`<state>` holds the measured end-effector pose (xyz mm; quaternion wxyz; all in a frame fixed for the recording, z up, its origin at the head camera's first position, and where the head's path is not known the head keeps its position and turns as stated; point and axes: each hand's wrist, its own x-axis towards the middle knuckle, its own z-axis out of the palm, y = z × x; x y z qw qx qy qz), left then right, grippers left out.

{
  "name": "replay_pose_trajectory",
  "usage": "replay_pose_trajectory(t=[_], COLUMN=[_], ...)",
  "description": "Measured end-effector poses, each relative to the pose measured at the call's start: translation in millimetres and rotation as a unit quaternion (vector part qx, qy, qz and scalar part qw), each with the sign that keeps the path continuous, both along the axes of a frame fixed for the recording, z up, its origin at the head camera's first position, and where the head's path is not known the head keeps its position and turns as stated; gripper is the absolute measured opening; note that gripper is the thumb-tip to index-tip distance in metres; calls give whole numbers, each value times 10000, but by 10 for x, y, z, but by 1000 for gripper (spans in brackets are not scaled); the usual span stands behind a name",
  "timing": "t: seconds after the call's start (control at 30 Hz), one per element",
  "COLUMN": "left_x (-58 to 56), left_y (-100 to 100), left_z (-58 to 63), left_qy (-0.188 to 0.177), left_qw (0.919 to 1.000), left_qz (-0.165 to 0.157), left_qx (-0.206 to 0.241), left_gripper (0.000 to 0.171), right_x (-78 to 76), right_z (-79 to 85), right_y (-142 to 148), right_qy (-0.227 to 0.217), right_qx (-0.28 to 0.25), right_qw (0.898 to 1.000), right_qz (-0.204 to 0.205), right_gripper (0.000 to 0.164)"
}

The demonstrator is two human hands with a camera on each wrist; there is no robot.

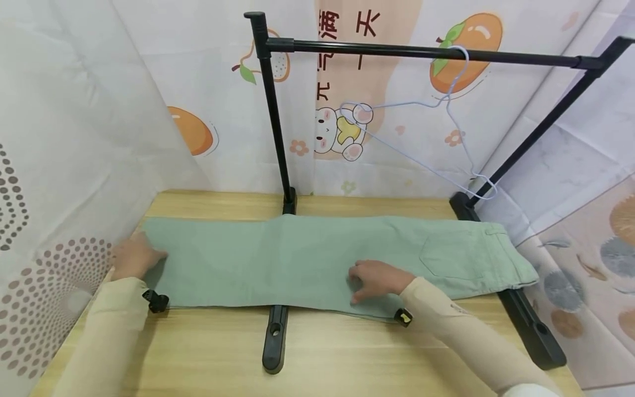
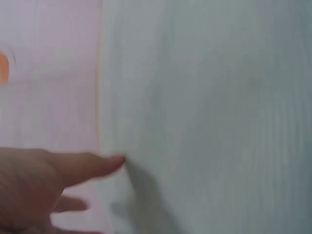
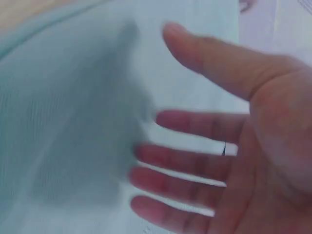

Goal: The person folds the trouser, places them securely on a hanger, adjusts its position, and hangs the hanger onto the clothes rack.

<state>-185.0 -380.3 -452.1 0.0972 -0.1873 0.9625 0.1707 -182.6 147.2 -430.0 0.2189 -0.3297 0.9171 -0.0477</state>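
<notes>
A pair of light green trousers (image 1: pixel 317 259), folded lengthwise, lies flat across the table, with its waistband and back pocket (image 1: pixel 448 253) towards the right. At the leg-hem end my left hand (image 1: pixel 135 256) is by the edge of the cloth, slightly blurred. In the left wrist view its thumb (image 2: pixel 92 165) reaches over the fabric and the other fingers show below, apart from the thumb. Over the middle of the trousers is my right hand (image 1: pixel 377 278). Its fingers (image 3: pixel 190 161) are spread and loosely bent in the right wrist view, nothing held, casting a shadow on the cloth.
A black garment rack (image 1: pixel 377 49) stands on the wooden table (image 1: pixel 208 353), its feet (image 1: pixel 275 342) partly under the trousers. From its bar hangs a pale blue wire hanger (image 1: pixel 416 160). Printed white curtains (image 1: pixel 64 110) enclose the table at the back and sides.
</notes>
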Motion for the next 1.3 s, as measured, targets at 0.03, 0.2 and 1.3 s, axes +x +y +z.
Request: replay_pose_trajectory(t=[0.03, 0.2, 1.3], left_x=[-7, -70, -174], left_y=[73, 451, 685], left_z=[-1, 0, -110], left_qy=[-97, -584, -1482], left_qw=[9997, 9882, 9768], left_qz=[-219, -1417, -1543], left_qx=[-7, 33, 70], left_gripper=[88, 107, 125], right_x=[18, 151, 199], right_z=[-13, -132, -363], right_y=[-47, -418, 1373], right_qy=[102, 529, 1223], right_qx=[-41, 4, -622], right_qw=[9999, 9986, 9624], right_qz=[20, 76, -2343], right_gripper=[49, 72, 74])
